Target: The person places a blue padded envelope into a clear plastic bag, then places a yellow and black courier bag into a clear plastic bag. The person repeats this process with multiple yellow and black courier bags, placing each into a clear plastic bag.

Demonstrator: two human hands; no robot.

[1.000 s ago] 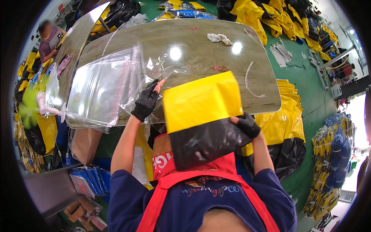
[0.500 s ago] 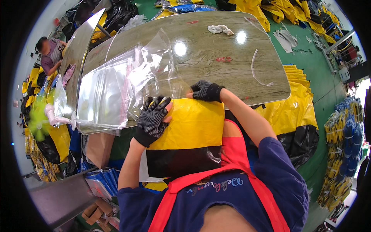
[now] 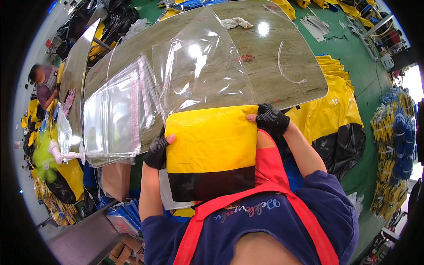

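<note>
A folded yellow-and-black plastic sheet lies in front of my body, yellow on the far part and black along the near edge. My left hand, in a dark dotted fingerless-tip glove, is closed on its left edge with the thumb on top. At its far right corner my right hand, gloved alike, pinches it, thumb above and fingers behind. Just beyond the sheet, a clear plastic bag is spread on the table, its near edge meeting the sheet's far edge. Whether bag and sheet overlap there I cannot tell.
A stack of clear bags lies on the left of the wood-grain table. A crumpled white cloth and a curved clear strip are farther back. At left stand a small fan and a person. Yellow-black sheets hang at right.
The clear bag, bunched up before, is now spread flat farther right. My left hand has moved from the sheet's top to its left edge, and my right hand to its far right corner.
</note>
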